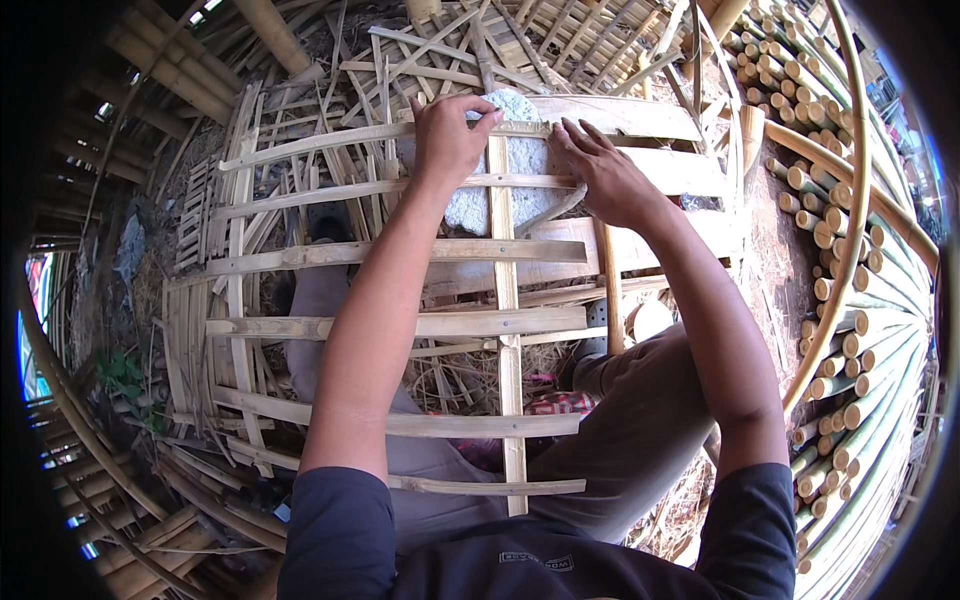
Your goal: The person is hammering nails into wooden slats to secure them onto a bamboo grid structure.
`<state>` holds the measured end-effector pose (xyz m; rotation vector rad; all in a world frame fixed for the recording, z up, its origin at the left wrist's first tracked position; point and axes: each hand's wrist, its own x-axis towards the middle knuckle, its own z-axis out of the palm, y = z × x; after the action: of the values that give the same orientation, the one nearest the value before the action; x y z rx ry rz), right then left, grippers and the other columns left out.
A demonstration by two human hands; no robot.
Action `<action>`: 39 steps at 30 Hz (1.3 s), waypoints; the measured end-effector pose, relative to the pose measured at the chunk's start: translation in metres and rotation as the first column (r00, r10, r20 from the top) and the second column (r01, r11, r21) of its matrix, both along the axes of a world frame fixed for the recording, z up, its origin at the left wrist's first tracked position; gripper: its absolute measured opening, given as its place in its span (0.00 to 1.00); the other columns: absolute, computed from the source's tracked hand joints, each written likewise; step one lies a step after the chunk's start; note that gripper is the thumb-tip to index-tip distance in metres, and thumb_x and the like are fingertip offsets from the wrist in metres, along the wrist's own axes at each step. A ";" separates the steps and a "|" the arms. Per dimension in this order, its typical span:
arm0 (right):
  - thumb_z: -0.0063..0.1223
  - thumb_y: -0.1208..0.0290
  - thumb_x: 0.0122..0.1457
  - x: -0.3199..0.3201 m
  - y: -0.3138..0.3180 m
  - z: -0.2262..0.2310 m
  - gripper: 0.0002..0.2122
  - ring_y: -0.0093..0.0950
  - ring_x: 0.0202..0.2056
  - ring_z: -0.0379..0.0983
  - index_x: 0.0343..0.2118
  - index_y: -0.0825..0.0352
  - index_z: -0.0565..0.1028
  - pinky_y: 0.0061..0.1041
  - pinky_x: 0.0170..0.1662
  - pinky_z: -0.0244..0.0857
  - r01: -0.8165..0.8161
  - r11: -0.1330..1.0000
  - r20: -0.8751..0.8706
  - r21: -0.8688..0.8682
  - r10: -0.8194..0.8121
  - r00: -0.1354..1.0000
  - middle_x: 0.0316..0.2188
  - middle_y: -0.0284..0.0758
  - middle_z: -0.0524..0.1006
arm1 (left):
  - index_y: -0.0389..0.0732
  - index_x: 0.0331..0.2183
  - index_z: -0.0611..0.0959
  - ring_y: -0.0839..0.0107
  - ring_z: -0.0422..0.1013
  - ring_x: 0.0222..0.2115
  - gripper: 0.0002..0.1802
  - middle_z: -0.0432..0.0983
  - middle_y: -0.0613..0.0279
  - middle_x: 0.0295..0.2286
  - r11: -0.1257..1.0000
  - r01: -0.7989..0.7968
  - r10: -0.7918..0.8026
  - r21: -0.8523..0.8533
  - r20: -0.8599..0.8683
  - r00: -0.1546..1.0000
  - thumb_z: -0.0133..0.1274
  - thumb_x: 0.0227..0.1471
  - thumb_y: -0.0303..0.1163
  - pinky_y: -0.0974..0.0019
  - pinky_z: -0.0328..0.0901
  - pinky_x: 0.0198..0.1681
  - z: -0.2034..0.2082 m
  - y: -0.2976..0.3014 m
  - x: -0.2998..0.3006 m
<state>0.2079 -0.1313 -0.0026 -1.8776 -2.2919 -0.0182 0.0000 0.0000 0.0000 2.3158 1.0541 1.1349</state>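
A frame of split bamboo lies across my legs, with several crosswise slats fixed over lengthwise strips. My left hand (452,140) is at the farthest crosswise slat (340,146), thumb and forefinger pinched together just above the middle lengthwise strip (505,275). Whatever is between those fingertips is too small to make out. On the right end of that same slat rests my right hand (612,180), its fingers stretched out and a little apart. Beneath the joint sits a rough pale grey stone block (470,212). Small dark nail heads show where the nearer slats cross the middle strip.
Cut bamboo poles (850,330) are stacked along the right, behind a curved bamboo pole (858,190). Wide pale boards (685,173) lie beyond and under the frame. Loose bamboo strips (420,60) litter the far ground. An upright wooden stick (612,290) stands below my right hand.
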 end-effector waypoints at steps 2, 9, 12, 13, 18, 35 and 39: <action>0.43 0.85 0.53 0.001 -0.001 0.000 0.33 0.44 0.68 0.46 0.66 0.70 0.53 0.38 0.70 0.45 -0.004 1.000 -0.011 0.003 0.004 1.000 0.66 0.47 0.54 | 0.41 0.30 0.87 0.55 0.77 0.36 0.13 0.82 0.55 0.31 0.999 -0.010 0.011 0.038 -0.013 1.000 0.62 0.50 0.40 0.37 0.40 0.65 -0.001 -0.001 0.002; 0.43 0.88 0.44 -0.014 0.002 0.003 0.39 0.44 0.68 0.46 0.66 0.69 0.54 0.38 0.69 0.48 -0.006 1.000 -0.035 -0.008 0.005 0.999 0.66 0.46 0.54 | 0.38 0.30 0.86 0.53 0.78 0.30 0.11 0.82 0.51 0.27 0.999 0.036 -0.035 -0.010 0.050 0.998 0.62 0.49 0.37 0.52 0.60 0.56 0.001 0.002 -0.009; 0.45 0.88 0.43 -0.012 0.001 0.005 0.40 0.43 0.68 0.46 0.66 0.67 0.53 0.39 0.68 0.50 0.000 0.999 -0.067 -0.040 -0.003 0.998 0.67 0.42 0.53 | 0.37 0.30 0.86 0.53 0.77 0.27 0.10 0.81 0.49 0.27 0.999 0.030 -0.029 -0.017 0.079 0.996 0.63 0.48 0.34 0.58 0.69 0.39 0.001 -0.002 -0.008; 0.47 0.88 0.43 -0.006 0.004 0.003 0.40 0.44 0.67 0.48 0.65 0.67 0.54 0.39 0.68 0.51 -0.023 1.000 -0.051 -0.021 0.022 0.998 0.66 0.43 0.55 | 0.37 0.30 0.86 0.53 0.77 0.26 0.09 0.81 0.49 0.27 0.997 0.056 -0.062 0.050 0.125 0.990 0.63 0.48 0.34 0.58 0.70 0.33 -0.004 0.002 -0.005; 0.43 0.90 0.43 -0.002 -0.002 0.013 0.39 0.47 0.66 0.51 0.65 0.68 0.56 0.39 0.67 0.52 -0.048 0.999 -0.072 0.009 0.048 0.996 0.65 0.46 0.57 | 0.37 0.28 0.86 0.53 0.77 0.27 0.08 0.81 0.50 0.25 0.997 0.072 -0.075 0.025 0.161 0.984 0.63 0.47 0.32 0.58 0.70 0.35 0.005 -0.003 0.006; 0.38 0.93 0.40 -0.002 -0.003 0.008 0.41 0.45 0.67 0.47 0.64 0.68 0.57 0.38 0.70 0.45 -0.041 0.995 -0.101 -0.086 0.032 0.994 0.66 0.44 0.55 | 0.36 0.29 0.86 0.58 0.77 0.26 0.09 0.82 0.52 0.26 0.997 0.069 -0.063 -0.035 0.140 0.988 0.63 0.47 0.32 0.60 0.69 0.33 0.000 -0.003 0.002; 0.41 0.93 0.40 -0.001 0.000 0.007 0.42 0.47 0.67 0.48 0.66 0.67 0.52 0.37 0.70 0.47 -0.072 0.996 -0.023 -0.060 0.070 0.997 0.65 0.45 0.57 | 0.37 0.30 0.87 0.61 0.79 0.28 0.10 0.83 0.54 0.28 0.998 0.060 -0.059 -0.011 0.110 0.992 0.63 0.48 0.34 0.62 0.70 0.35 -0.003 0.002 -0.002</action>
<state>0.2070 -0.1309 0.0044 -1.8144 -2.3695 0.0810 -0.0016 0.0025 -0.0030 2.2305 0.9443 1.2127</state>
